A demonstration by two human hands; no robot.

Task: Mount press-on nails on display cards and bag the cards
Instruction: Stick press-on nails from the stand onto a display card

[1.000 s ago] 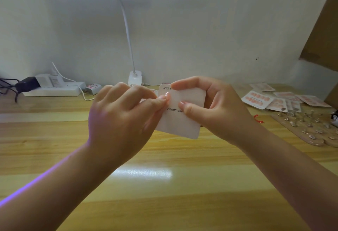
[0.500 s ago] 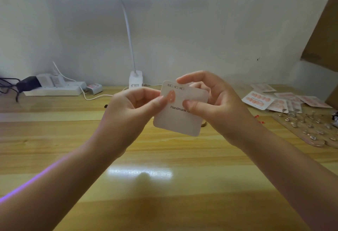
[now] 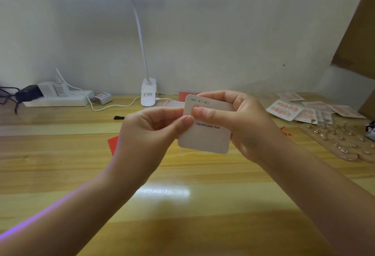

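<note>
A white display card printed "Handmade Nail" is held up above the wooden desk. My right hand grips its right edge, the thumb pressing down on a peach press-on nail near the card's top left; the nail is mostly hidden under the thumb. My left hand pinches the card's left edge between thumb and curled fingers.
Finished nail cards lie at the right back, beside a wooden board of nail stands. A red strip sheet lies behind my left hand. A desk lamp base, power strip and cables sit along the wall.
The left hand slid down off the nail to the card's left edge. The right thumb moved up and now covers the nail. The card's printed text has come into full view.
</note>
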